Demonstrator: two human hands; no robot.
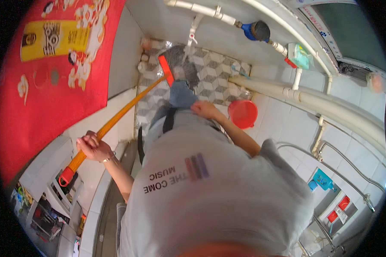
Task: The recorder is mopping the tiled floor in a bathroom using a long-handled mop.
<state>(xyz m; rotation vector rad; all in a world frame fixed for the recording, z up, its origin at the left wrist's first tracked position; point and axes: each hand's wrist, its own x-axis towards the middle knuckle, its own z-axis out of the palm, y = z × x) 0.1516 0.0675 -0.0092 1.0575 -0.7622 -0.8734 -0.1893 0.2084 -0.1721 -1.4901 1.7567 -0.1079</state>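
Note:
My left hand (93, 146) is wrapped round the upper part of a mop's orange-brown wooden handle (123, 112), just below its red end cap (67, 176) with a hanging loop. The handle slants away to the red crossbar (166, 70) above the floor. Beside that bar a dark grey, fibrous-looking mop head (181, 60) lies spread on the patterned tiles. My right hand (206, 109) rests against my blue trouser leg, its fingers curled and partly hidden, with no tool visible in it. A red bucket (242, 114) stands on the floor to its right.
Grey-and-white tiles (214, 73) cover the floor. A thick white pipe (313, 103) runs along the right wall. A blue water meter (255, 31) and thin pipes cross the far wall. At left hangs a red printed curtain (64, 77), above cluttered shelves (47, 214).

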